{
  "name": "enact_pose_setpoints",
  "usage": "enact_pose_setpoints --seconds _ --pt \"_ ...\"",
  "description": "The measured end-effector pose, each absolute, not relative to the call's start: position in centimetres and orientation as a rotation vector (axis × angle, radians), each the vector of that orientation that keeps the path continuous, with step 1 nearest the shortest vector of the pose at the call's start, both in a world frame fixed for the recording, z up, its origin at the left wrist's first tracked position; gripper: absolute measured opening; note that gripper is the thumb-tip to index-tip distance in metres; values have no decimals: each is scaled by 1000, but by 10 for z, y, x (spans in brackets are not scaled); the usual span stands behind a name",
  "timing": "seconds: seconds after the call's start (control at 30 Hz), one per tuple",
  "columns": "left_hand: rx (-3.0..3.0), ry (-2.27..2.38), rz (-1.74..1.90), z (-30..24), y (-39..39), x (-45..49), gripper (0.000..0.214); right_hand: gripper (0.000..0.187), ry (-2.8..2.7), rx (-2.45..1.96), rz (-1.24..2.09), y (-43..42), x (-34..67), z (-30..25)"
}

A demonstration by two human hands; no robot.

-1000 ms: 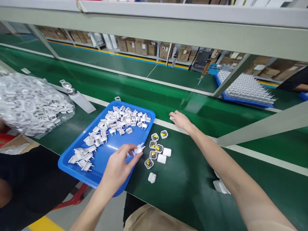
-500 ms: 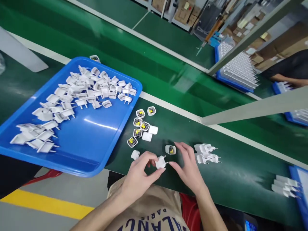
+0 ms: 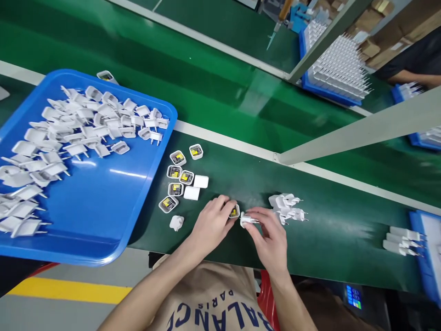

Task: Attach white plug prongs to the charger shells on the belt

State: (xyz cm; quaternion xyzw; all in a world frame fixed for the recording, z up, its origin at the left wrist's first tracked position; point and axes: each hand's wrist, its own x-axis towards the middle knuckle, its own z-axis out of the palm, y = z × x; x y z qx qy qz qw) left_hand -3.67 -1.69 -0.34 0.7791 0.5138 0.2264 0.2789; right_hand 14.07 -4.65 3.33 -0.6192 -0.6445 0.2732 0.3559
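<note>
Since half a second ago the yellow-cored case (image 3: 234, 211) has left the belt (image 3: 241, 96) for the left hand (image 3: 211, 223), whose fingers curl tight around it. The pronged white cap (image 3: 246, 219) now sits pinched in the right hand (image 3: 270, 239). Both meet just right of the blue tray (image 3: 113, 207), glossy plastic heaped with loose caps (image 3: 86, 128). More boxy cases (image 3: 186, 177) lie between tray and hands, and finished plugs (image 3: 285, 207) rest farther right.
</note>
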Motion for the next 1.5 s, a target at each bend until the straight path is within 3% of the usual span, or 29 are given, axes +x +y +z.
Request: enact_pose_setpoints --seconds 0.17,0.33,0.77,1.07,1.3,1.4,1.5 --pt "2149 1460 543 -11 -16 -28 22 10 -1858 -1641 493 -38 125 23" --pt "2114 1472 639 -18 -19 -27 23 7 -2093 -1578 347 -36 122 21" --pt "2064 1424 713 -25 -15 -29 12 8 -2201 -1657 308 -37 115 24" --pt "2107 1428 735 -26 -16 -26 10 22 -2326 -1695 -16 -37 110 12" --pt "2156 1356 604 -17 -13 -35 12 19 -2308 -1605 154 -33 121 21" --pt "2156 1376 441 -2 -4 -20 16 29 -2100 -1669 241 -39 133 40" --pt "2164 1345 338 18 5 6 20 26 -1814 -1721 205 -54 147 52"
